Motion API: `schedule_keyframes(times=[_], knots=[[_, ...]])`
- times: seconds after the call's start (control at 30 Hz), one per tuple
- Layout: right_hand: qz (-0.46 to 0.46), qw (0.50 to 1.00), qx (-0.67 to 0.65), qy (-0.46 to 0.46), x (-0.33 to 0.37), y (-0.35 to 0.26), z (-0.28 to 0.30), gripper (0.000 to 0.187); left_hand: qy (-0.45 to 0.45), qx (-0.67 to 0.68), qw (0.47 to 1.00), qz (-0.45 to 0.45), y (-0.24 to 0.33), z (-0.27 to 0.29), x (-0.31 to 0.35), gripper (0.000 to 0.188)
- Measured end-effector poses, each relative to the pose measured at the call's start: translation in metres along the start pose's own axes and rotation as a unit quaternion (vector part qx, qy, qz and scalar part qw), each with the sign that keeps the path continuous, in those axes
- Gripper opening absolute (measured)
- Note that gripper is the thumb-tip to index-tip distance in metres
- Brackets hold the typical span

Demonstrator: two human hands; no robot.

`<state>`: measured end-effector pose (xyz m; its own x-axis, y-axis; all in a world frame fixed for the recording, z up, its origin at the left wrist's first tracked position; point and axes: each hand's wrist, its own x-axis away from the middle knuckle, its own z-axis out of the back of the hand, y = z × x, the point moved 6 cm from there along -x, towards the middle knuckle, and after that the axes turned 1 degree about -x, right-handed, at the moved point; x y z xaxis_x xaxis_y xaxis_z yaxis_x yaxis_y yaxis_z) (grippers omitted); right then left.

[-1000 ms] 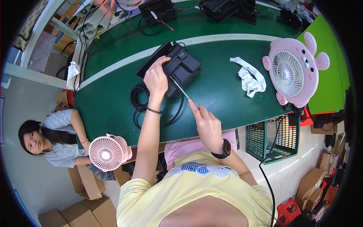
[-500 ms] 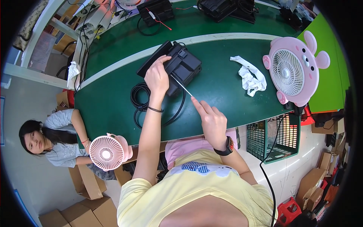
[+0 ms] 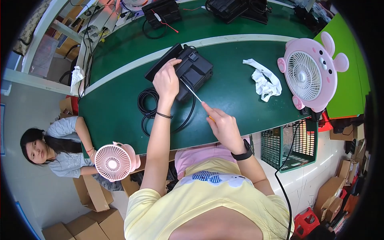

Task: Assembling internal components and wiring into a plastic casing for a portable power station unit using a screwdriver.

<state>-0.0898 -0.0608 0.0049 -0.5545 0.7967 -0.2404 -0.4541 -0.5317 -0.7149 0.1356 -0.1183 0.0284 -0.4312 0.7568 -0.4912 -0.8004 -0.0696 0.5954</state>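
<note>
A black plastic box-shaped device with a latch and a flat hinged panel lies tilted on the green table. My left hand is closed on its near left side, fingers over the edge by the panel. In my right hand is a screwdriver with a long thin metal shaft. A bit of its yellow-orange handle shows between the fingers; the rest is hidden. The shaft's tip meets the device's near side, just right of my left hand. A coiled black cable lies beside my left wrist.
A pink animal-shaped fan stands at the right, near crumpled white paper. A smaller pink fan is at the left edge by a seated person. More black devices lie at the back. A green crate stands below.
My right hand has rolled around the screwdriver, so the thumb and a bit of the handle now show. The shaft, device and left hand stay nearly in place.
</note>
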Motion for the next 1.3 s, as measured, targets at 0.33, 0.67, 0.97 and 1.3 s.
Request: schedule_keyframes(times=[0.33, 0.67, 0.97, 1.3], knots=[[-0.031, 0.994, -0.103, -0.022, 0.003, 0.020, 0.054, 0.035, 0.013, 0.052, 0.998, -0.036, 0.008, 0.013, 0.016, 0.030], [-0.141, 0.872, -0.451, 0.127, -0.041, 0.071, 0.033, 0.016, 0.035, 0.214, 0.968, -0.126, 0.014, 0.029, 0.091, 0.011], [-0.095, 0.876, -0.450, 0.145, -0.036, 0.087, 0.030, 0.024, -0.080, -0.007, 0.971, -0.224, 0.083, 0.039, 0.117, 0.067], [-0.105, 0.858, -0.490, 0.114, -0.030, 0.103, 0.009, 0.028, -0.178, -0.057, 0.956, -0.226, 0.118, 0.023, 0.157, 0.064]])
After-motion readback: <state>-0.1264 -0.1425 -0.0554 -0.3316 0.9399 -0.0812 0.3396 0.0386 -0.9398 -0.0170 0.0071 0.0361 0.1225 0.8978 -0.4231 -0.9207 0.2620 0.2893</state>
